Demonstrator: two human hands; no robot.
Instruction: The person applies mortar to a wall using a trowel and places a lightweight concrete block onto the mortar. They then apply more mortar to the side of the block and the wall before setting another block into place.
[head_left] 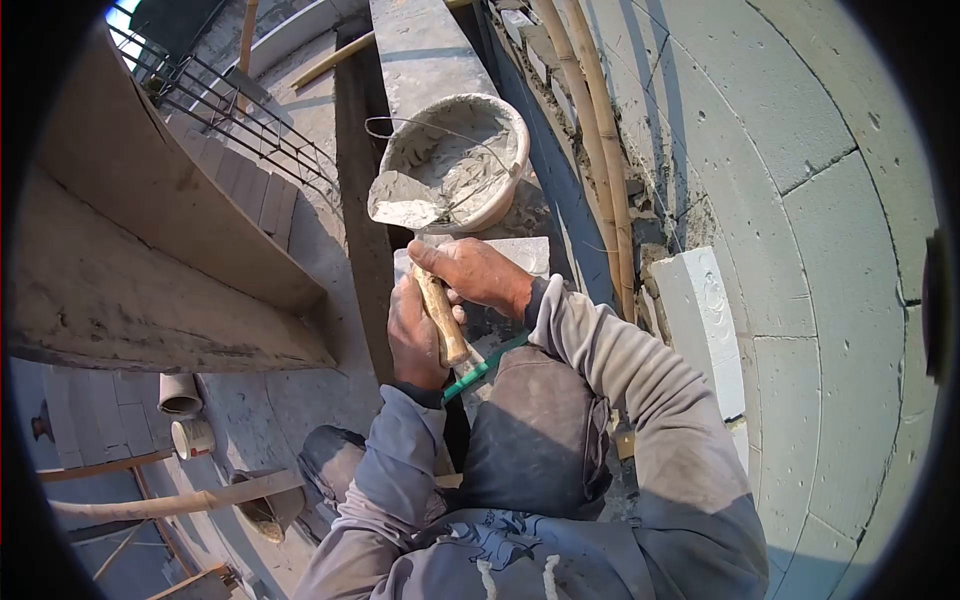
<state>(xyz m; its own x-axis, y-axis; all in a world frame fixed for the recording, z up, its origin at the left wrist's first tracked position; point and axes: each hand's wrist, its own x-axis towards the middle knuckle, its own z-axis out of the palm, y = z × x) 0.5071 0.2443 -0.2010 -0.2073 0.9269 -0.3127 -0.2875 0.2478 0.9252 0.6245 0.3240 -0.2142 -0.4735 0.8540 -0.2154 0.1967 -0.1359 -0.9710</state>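
Note:
A trowel with a wooden handle carries a lump of wet grey mortar on its blade at the near rim of a mortar-smeared bucket. My right hand grips the upper part of the handle, thumb along it. Lower down, my left hand closes around the same handle. Both hands sit over a white block lying on the ledge in front of my knee.
A green tool pokes out beside my knee. A second white block leans at the right against the block wall. Bamboo poles run along it. To the left is a drop, with pipes and a cup far below.

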